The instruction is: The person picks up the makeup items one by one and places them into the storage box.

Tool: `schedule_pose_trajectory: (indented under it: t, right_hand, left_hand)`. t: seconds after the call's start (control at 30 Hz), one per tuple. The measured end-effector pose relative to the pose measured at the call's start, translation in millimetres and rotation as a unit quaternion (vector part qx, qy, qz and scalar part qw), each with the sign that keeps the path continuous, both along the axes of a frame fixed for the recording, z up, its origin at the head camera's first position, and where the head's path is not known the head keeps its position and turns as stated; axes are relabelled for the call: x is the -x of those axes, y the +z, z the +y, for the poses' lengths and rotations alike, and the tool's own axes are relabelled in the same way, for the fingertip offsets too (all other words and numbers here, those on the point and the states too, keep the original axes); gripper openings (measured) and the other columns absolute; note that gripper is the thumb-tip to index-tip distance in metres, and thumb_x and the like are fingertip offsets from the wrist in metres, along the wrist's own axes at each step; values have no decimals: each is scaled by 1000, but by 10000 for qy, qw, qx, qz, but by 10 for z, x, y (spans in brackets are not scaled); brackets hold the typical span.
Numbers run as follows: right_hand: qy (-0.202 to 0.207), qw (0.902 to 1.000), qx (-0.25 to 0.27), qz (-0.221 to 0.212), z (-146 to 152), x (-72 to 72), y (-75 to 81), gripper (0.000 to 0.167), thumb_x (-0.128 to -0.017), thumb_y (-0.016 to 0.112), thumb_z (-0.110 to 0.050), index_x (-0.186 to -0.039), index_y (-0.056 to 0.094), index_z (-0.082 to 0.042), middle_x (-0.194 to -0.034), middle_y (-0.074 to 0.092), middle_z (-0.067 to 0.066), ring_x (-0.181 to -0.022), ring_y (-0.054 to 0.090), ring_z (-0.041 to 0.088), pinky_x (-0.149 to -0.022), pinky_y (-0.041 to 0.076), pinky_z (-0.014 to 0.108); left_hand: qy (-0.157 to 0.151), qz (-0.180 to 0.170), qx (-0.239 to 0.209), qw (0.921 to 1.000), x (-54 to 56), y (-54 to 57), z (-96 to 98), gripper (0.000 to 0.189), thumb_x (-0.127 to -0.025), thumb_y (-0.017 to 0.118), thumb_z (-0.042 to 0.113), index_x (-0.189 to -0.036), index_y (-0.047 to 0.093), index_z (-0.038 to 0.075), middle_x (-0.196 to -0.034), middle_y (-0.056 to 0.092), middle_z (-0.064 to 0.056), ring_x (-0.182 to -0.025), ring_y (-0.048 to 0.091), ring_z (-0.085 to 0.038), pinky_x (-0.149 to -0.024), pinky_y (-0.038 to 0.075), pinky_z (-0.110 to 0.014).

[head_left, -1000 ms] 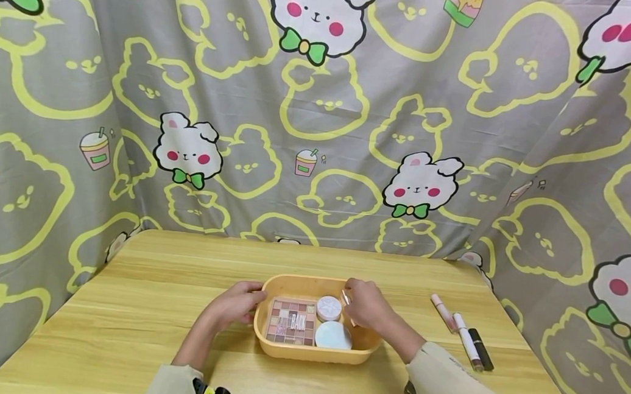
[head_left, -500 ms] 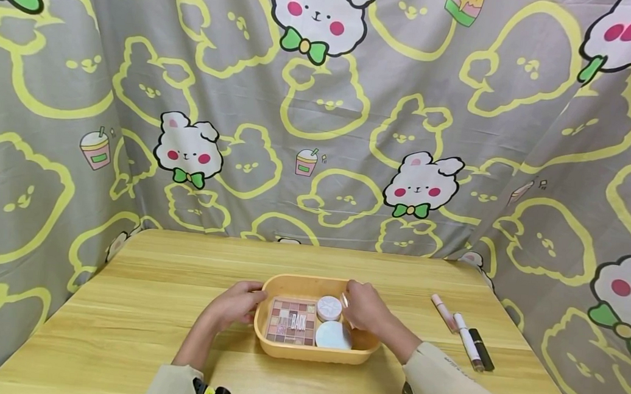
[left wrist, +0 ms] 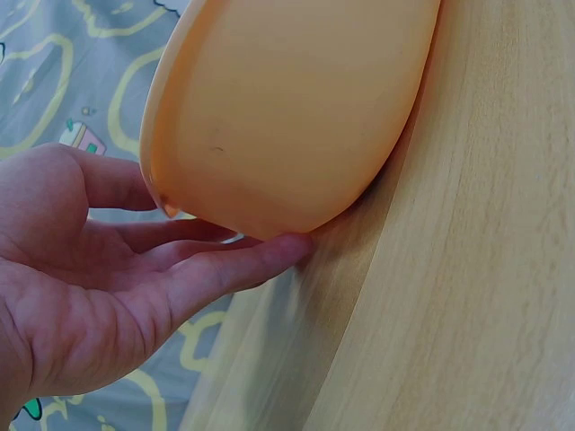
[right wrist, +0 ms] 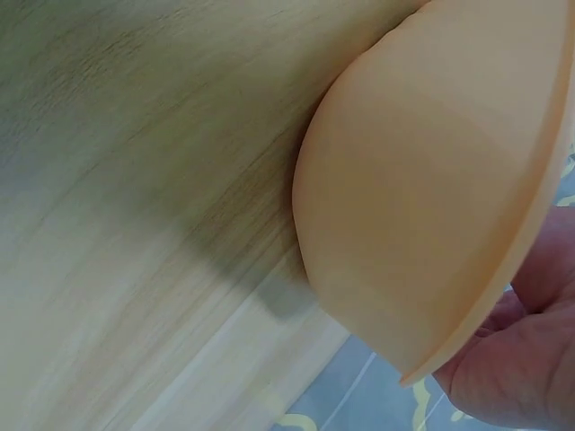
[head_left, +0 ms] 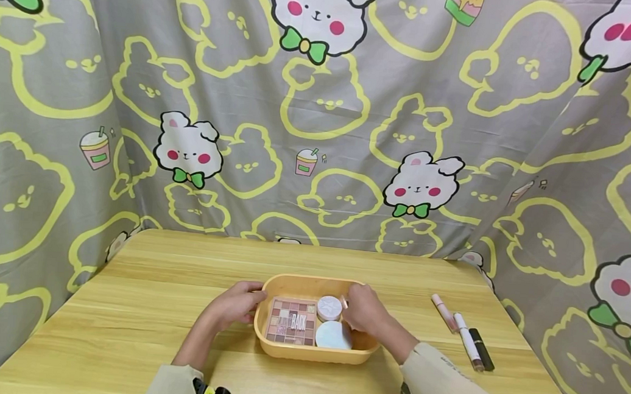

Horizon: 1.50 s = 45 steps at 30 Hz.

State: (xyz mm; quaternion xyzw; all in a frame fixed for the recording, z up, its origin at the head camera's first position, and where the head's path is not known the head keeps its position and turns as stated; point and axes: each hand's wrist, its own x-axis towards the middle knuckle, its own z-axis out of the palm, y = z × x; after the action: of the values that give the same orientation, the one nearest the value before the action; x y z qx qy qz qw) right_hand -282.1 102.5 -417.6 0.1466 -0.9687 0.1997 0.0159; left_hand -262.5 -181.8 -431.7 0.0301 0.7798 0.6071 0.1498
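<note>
An orange plastic basket [head_left: 315, 354] stands on the table. My left hand [head_left: 238, 304] holds its left end; in the left wrist view the thumb [left wrist: 278, 256] lies against the outer wall and a finger reaches the rim. My right hand [head_left: 365, 310] is down inside the right end, fingers curled around a small pale item [head_left: 345, 301], mostly hidden by the hand. Beside it in the basket lie a small round white compact [head_left: 330, 308], a larger pale round compact [head_left: 334, 335] and an eyeshadow palette [head_left: 291, 322] with many pans.
To the right on the wooden table [head_left: 189, 273] lie a pink tube [head_left: 443, 313], a white tube [head_left: 468, 342] with a dark end and a black tube [head_left: 482, 349]. A cartoon-print curtain [head_left: 320, 124] hangs around the table's back and sides.
My right hand has sunk slightly lower into the basket's right end, and less of the pale item shows. The left hand and the basket have stayed in place.
</note>
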Motion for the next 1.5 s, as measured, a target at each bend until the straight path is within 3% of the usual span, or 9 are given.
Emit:
schedule_pose_trajectory:
  t: [0.27,1.0,1.3,1.5]
  right_hand:
    - [80,9999,-81,86,-8,15,-33,37,-76,64,7,-56,41,-13,-60,40,1,-53,39,15,-48,30,23]
    - [-82,9997,-111,-201,-36,17,-34,41,-82,66,5,-55,40,-13,-62,37,1,-50,38,13,-47,29,22]
    - [-181,9995,-54,-246,-24,-11,0,44,-80,67,4,-53,38,-15,-54,32,-3,-48,37,12,-46,28,22]
    - [-223,9988,-73,-436,-24,-25,29,43,-84,67,1,-55,40,-15,-49,34,-4,-44,40,10,-44,30,21]
  left_hand:
    - [0,-12,44,10000,6,-3,-3,49,-107,43,16,-148,40,-11,-133,61,-26,-118,64,-35,-84,60,-45]
    - [71,-52,35,10000,-6,7,-4,49,-107,43,15,-148,40,-11,-135,60,-27,-121,63,-36,-85,60,-46]
    - [19,-38,37,10000,1,7,-2,50,-107,42,15,-148,39,-12,-135,59,-29,-121,63,-37,-86,60,-47]
    - [26,-71,1,10000,-4,-5,-9,48,-107,41,14,-148,41,-11,-133,61,-27,-119,64,-35,-86,60,-45]
